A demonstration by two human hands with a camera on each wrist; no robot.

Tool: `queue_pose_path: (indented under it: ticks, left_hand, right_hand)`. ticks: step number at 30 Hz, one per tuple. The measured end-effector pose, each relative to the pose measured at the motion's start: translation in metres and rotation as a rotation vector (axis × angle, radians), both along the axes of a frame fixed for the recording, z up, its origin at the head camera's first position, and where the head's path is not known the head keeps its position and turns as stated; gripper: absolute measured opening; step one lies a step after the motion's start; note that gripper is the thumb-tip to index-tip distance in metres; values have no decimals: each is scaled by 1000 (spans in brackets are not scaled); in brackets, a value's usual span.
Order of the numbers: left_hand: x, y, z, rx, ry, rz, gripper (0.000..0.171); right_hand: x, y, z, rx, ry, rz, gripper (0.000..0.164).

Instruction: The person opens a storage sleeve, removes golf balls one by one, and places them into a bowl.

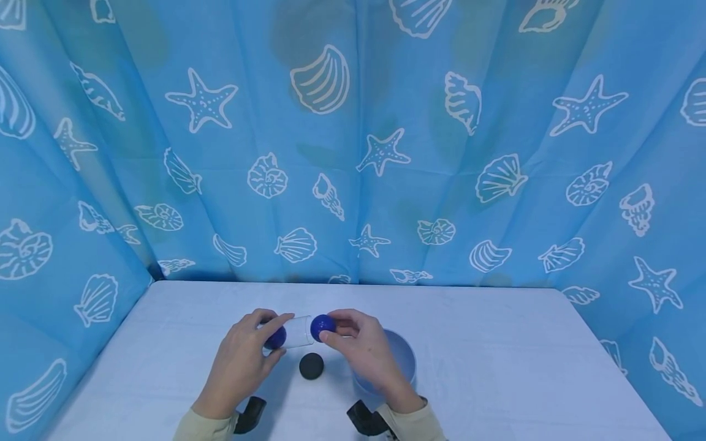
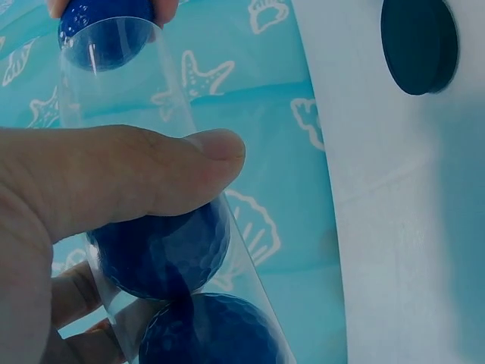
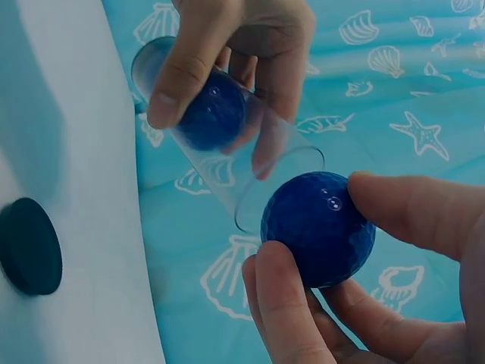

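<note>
My left hand [image 1: 242,358] grips a clear tube [image 1: 298,331] tilted above the table, its thumb across the wall. Inside it sit two dark blue dimpled golf balls, an upper ball [image 2: 163,254] under the thumb and a lower ball [image 2: 212,334] behind it. My right hand [image 1: 366,349] pinches another blue golf ball [image 3: 318,229] between thumb and fingertips, right at the tube's open mouth. In the left wrist view this ball overlaps the rim. A round black cap [image 1: 311,366] lies on the table below the tube.
A blue bowl [image 1: 405,355] stands on the white-covered table [image 1: 496,361], partly hidden behind my right hand and wrist. A blue curtain [image 1: 353,202] with white shells and starfish hangs behind the table and along its sides.
</note>
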State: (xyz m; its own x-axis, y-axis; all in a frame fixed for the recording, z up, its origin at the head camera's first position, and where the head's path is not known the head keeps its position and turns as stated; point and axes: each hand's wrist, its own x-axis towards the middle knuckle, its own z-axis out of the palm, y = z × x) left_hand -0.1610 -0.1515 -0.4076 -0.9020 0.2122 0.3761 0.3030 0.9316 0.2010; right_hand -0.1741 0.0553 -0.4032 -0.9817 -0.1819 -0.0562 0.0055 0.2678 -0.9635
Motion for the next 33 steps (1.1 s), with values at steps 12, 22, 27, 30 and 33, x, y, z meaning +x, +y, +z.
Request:
queue_pose_path:
  ticks: [12, 22, 27, 30, 33]
  left_hand:
    - [0, 1, -1, 21, -18, 24, 62]
    - [-1, 1, -2, 18, -14, 21, 61]
    - [-1, 1, -2, 22, -13, 17, 60]
    - [-1, 1, -2, 21, -13, 15, 60]
    - [-1, 1, -2, 20, -11, 11, 60]
  right_hand:
    - [-2, 13, 3, 74, 56, 0, 47]
    - [-6, 23, 3, 192, 48, -17, 43]
    - [-7, 30, 3, 217, 51, -7, 43]
    - [-8, 34, 3, 242, 50, -6, 43]
    - [-9, 36, 3, 278, 51, -6, 43]
